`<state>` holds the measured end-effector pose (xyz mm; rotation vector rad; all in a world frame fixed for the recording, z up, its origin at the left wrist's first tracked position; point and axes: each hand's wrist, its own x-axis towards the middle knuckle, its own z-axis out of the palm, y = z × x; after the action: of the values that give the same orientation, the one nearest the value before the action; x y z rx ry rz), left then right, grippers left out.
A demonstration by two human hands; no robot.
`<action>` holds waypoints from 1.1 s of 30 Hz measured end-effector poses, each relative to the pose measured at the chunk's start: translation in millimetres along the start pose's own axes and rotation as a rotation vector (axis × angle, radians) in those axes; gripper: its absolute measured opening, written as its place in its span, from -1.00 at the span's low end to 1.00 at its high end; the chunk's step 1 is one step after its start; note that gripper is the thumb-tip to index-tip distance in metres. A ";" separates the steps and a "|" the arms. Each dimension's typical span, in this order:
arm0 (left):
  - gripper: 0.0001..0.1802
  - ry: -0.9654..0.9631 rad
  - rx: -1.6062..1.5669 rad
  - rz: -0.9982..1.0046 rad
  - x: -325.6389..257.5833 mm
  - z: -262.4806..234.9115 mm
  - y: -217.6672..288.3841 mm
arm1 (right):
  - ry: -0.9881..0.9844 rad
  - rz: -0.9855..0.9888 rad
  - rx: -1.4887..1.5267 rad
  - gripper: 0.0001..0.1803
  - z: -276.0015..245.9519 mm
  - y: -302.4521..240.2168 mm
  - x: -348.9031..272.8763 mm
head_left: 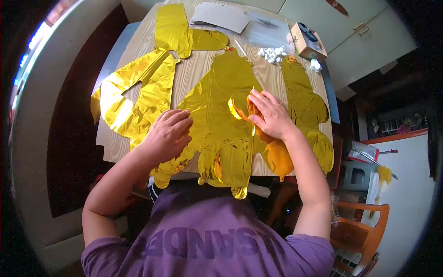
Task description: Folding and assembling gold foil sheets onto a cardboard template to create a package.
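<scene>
A large flat gold foil balloon (224, 99), uninflated, is spread over the middle of the table. Its lower end has rounded lobes that reach past the near edge. My right hand (270, 113) lies on its right side, fingers stretched out and close together, over a raised, creased part of the foil that shines orange. Loosely bent, my left hand (170, 131) rests at the balloon's left side with the thumb apart from the fingers; nothing shows in it. Another crumpled gold foil balloon (157, 90) with a triangular hole lies just left of it.
At the far left lies a gold foil balloon (170, 30); another (304, 97) is on the right. White sheets (220, 17), clear plastic bags (267, 30), a white clump (272, 54) and an open box (308, 41) sit at the back of the wooden table (187, 74). A wooden chair (360, 235) stands at right.
</scene>
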<state>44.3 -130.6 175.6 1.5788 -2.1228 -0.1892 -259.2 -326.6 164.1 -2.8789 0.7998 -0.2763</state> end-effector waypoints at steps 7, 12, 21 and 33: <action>-0.54 -0.059 -0.030 -0.011 8.4 -6.3 -2.1 | -0.015 0.013 -0.050 -0.36 -2.5 -2.1 0.4; -0.57 -0.033 -0.036 -0.015 16.7 -7.3 -2.1 | -0.018 0.026 -0.066 -0.35 -1.0 -2.6 1.0; -0.18 -0.032 -0.098 0.238 78.2 33.3 35.4 | -0.016 0.036 -0.103 -0.33 0.8 -3.8 -0.1; -0.10 -0.131 0.006 0.246 84.1 66.3 27.9 | -0.011 0.067 -0.038 -0.28 -6.3 -4.4 -2.2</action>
<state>-28.2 -211.3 153.4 1.3252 -2.3973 -0.2079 -260.3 -322.2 170.8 -2.8792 0.9072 -0.2393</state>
